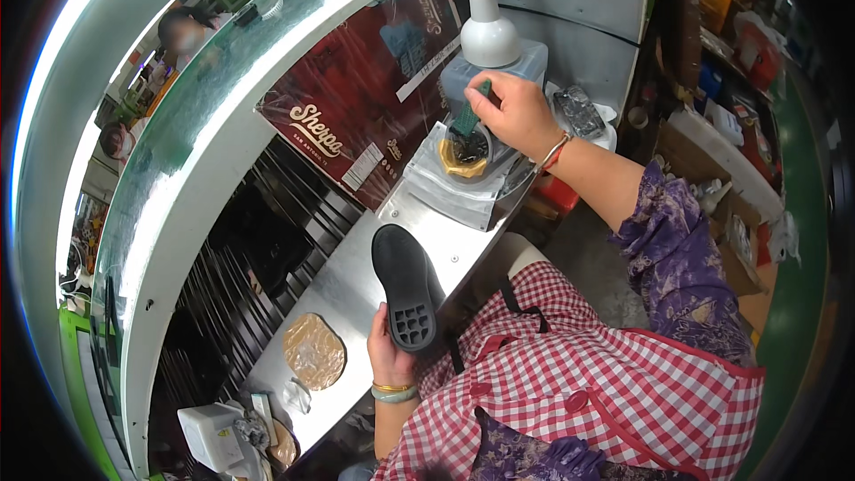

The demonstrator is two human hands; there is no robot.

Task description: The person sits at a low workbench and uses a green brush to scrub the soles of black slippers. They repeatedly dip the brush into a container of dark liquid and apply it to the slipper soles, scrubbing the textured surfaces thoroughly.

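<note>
My left hand grips a black shoe sole by its heel end, over the near edge of a metal bench. Square hollows show in the sole's heel part. My right hand is closed around a green-handled brush. The brush's lower end dips into a small round pot with a yellowish rim and dark contents; its bristles are hard to make out. That pot stands on grey sheeting at the far end of the bench.
A white lamp or nozzle hangs above a translucent container behind the pot. A dark red printed carton panel lines the back. Black conveyor rods run left of the bench. A brown round patch and a white container are nearer.
</note>
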